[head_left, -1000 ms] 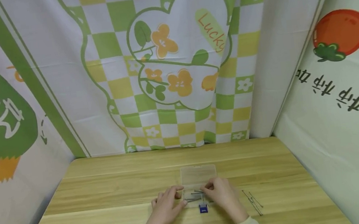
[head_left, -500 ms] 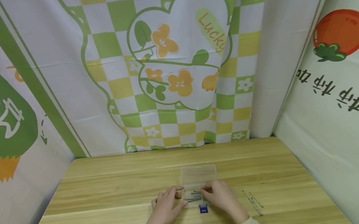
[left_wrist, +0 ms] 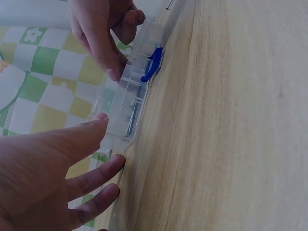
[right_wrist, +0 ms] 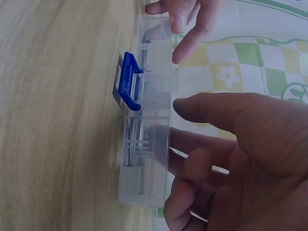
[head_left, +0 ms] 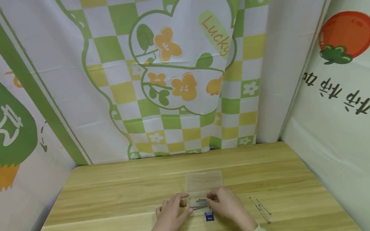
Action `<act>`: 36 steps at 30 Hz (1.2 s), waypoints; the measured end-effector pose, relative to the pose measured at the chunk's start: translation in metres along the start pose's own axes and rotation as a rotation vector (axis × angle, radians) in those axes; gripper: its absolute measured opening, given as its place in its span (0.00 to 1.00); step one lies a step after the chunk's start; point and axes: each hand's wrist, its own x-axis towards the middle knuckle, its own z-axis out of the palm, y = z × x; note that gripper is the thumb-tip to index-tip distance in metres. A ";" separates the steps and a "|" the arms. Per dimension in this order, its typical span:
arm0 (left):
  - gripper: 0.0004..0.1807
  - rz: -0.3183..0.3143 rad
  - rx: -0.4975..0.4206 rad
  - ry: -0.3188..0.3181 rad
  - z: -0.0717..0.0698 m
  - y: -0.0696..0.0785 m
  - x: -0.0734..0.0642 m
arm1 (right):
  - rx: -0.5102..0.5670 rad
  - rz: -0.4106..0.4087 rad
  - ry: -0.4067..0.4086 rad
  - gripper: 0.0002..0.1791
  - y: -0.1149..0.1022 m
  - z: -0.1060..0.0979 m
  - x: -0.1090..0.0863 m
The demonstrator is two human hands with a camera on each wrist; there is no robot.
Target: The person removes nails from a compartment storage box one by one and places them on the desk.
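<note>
A clear plastic box (head_left: 203,182) lies on the table, lid raised at the back and blue latch (right_wrist: 127,79) hanging at the front. Inside are several long, thin, nail-like metal pieces (head_left: 199,206). At the box's left end my left hand (head_left: 170,212) rests with thumb and fingers extended; its thumb touches the front corner in the left wrist view. My right hand (head_left: 228,203) reaches over the right part, thumb and index fingertips low beside the nails' right ends. The box wall hides the index tip in the right wrist view, so any pinch is unclear.
Several more nails (head_left: 260,210) lie loose on the wooden table (head_left: 122,199), right of my right hand. A checked curtain (head_left: 182,93) hangs behind the table's back edge. Printed cloth walls (head_left: 336,121) stand on both sides.
The right hand's fingers have sunk slightly into the box, and the nails by them lie lower. The left hand keeps its place at the box. The head view has shifted slightly.
</note>
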 end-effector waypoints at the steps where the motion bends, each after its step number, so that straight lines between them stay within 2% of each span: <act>1: 0.28 -0.008 -0.002 -0.005 0.000 0.001 0.000 | 0.005 -0.007 -0.003 0.12 0.001 0.000 0.000; 4: 0.28 -0.015 -0.018 -0.008 -0.002 0.004 -0.001 | 0.027 -0.034 -0.027 0.12 0.003 -0.002 0.001; 11: 0.27 0.003 -0.006 0.015 -0.002 0.004 0.000 | 0.160 -0.050 -0.116 0.16 0.009 -0.006 0.006; 18: 0.28 -0.006 0.005 0.014 0.008 -0.008 0.003 | 0.134 -0.098 -0.126 0.17 0.011 -0.006 0.007; 23: 0.28 0.001 0.017 0.035 0.016 -0.017 0.006 | 0.147 -0.093 -0.138 0.15 0.012 -0.005 0.007; 29: 0.28 0.001 0.006 0.014 0.008 -0.009 0.005 | 0.170 -0.090 -0.162 0.11 0.014 -0.005 0.007; 36: 0.27 0.032 0.008 0.034 0.006 -0.006 0.001 | 0.246 -0.069 -0.227 0.10 0.013 -0.007 0.003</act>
